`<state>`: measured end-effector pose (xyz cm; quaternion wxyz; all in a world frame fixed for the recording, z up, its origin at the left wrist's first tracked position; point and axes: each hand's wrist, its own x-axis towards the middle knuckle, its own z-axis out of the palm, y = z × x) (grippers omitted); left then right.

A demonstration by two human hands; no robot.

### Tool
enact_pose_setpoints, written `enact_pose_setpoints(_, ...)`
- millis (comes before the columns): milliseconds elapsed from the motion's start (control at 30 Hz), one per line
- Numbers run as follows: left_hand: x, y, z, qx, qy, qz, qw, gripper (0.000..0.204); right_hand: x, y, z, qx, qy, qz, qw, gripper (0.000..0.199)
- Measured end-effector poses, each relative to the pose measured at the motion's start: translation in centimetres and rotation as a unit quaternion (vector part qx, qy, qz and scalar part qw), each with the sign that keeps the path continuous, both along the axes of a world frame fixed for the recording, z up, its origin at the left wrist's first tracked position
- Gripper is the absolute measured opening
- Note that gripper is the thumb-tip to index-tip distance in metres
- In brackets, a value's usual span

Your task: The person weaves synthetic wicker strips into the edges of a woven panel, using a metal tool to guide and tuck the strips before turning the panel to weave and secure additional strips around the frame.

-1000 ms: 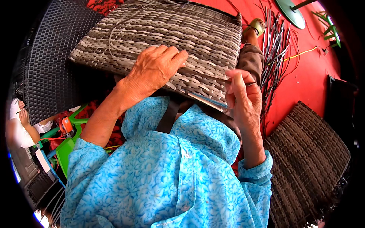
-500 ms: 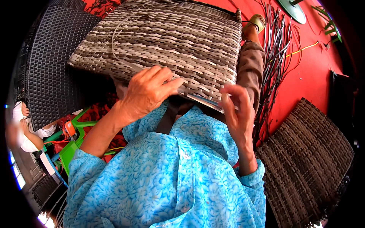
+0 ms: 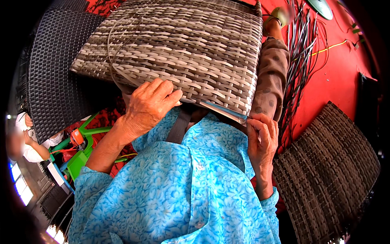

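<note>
Woven panel [image 3: 174, 49]: left hand [image 3: 149, 106] 7 o'clock, right hand [image 3: 263, 137] 5, grips unclear; 9-o'clock strand [image 3: 109, 46] may kink if tugged.

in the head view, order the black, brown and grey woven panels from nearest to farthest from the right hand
1. Grey woven panel: ahead, its near right corner at the right hand's fingertips.
2. Brown woven panel: to the right, lower in the picture.
3. Black woven panel: at the left, beyond the grey one.
</note>
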<state>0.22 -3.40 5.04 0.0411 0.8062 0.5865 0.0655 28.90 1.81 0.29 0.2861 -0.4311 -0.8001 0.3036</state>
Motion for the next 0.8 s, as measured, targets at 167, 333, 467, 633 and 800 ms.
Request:
enact_pose_setpoints(167,0.5,0.2,0.2,0.001,0.022,-0.006,1.0,0.035,-0.5,0.0,-0.2,-0.01,0.01,0.019,1.0,0.017)
enact_pose_setpoints(333,0.2,0.1,-0.1,-0.006,0.036,0.003,0.999,0.035,-0.6,-0.1,-0.2,-0.022,0.01,0.018,1.0,0.017)
enact_pose_setpoints(467,0.7,0.2,-0.1,-0.016,0.03,-0.002,0.999,0.034,-0.7,-0.1,-0.2,-0.026,0.006,0.02,0.999,0.017)
enact_pose_setpoints(633,1.5,0.1,-0.2,0.007,0.055,0.006,0.998,0.03,-0.7,-0.2,-0.3,-0.025,0.002,0.023,0.999,0.017)
enact_pose_setpoints(800,1.3,0.0,0.5,-0.001,0.081,0.011,0.997,0.029,-0.7,-0.3,-0.3,-0.028,0.008,0.022,0.999,0.017)
